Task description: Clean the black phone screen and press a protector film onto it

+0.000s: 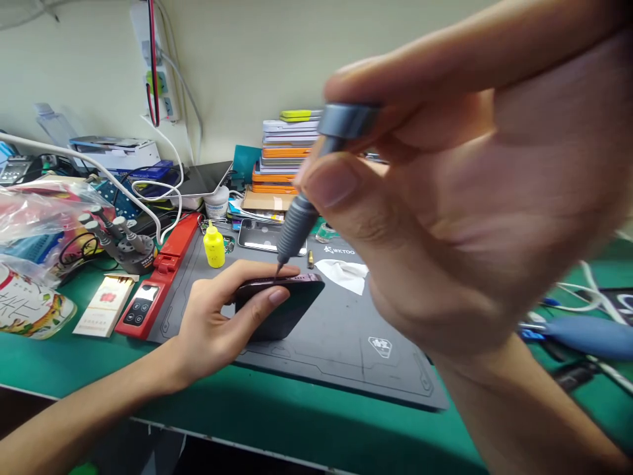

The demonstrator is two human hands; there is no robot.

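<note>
My left hand (217,320) grips a dark purple phone (281,303), standing it on edge on the grey work mat (346,343), with thumb and fingers wrapped round its near end. My right hand (459,218), large and close to the camera, pinches a grey precision screwdriver (301,218) between thumb and forefinger. The screwdriver's tip touches the phone's upper edge near my left forefinger.
On the mat stand a yellow bottle (214,246), a second phone (267,236) lying flat and a white cloth (346,272). A red tool (158,280), a cigarette pack (103,305) and a screwdriver stand (126,247) sit left. Stacked cases (287,152) rise behind; a blue-handled tool (583,333) lies right.
</note>
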